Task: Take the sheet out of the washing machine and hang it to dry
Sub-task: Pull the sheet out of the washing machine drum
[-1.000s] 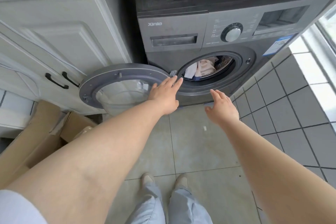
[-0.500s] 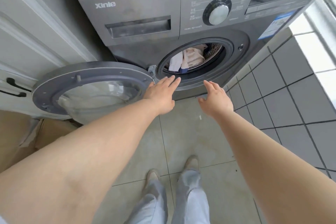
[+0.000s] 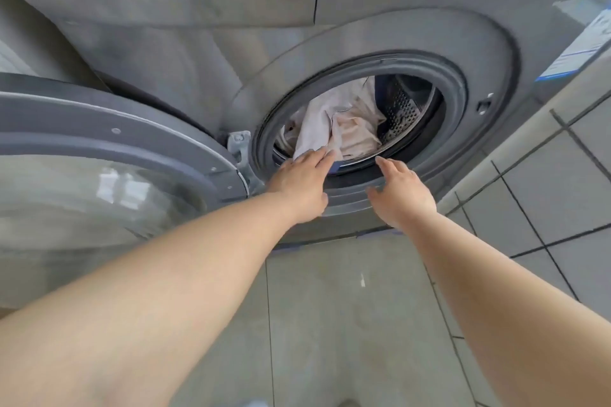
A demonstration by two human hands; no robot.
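Drum opening (image 3: 426, 76) looms closer; left hand (image 3: 302, 180) now reaches sheet (image 3: 334, 122).

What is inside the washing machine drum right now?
A crumpled pale sheet fills the left and lower drum, with a dark blue patch above it. The left hand reaches its lower edge. Anything beneath or behind the sheet is hidden.

washing machine (image 3: 330, 26): 1 | open door (image 3: 99, 158): 1 | sheet (image 3: 334, 122): 1 bundle in drum | left hand (image 3: 302, 178): 1 | right hand (image 3: 401, 193): 1
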